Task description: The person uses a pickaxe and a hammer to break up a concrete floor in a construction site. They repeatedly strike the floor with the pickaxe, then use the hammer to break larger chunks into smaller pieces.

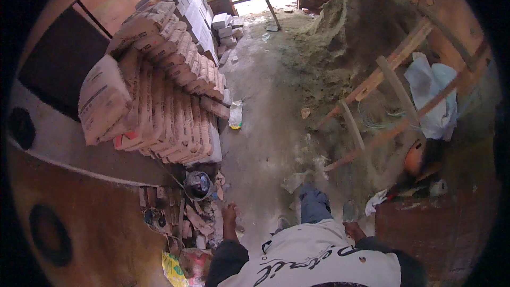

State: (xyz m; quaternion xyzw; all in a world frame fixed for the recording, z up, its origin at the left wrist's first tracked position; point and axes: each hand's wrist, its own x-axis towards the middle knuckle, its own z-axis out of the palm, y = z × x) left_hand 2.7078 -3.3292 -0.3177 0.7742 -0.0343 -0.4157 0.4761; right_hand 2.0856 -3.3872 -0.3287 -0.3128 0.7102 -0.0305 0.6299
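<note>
Broken bricks (197, 220) are lying on the floor (260, 143) beside the left hand (230, 217); the right hand (353, 229) is hanging apart. Whether either hand's fingers are grasping anything, I cannot tell. Stacked bags (175, 101) are standing beyond.

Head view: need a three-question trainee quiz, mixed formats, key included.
1. True or false: the stacked bags are to the left of the sand heap.

2. Which stands out on the right side of the view?
A) a bicycle
B) a wooden ladder
C) a sofa

3. Which of the wearer's two hands is nearer the stacked bags?

Key:
1. True.
2. B.
3. The left hand.
</note>
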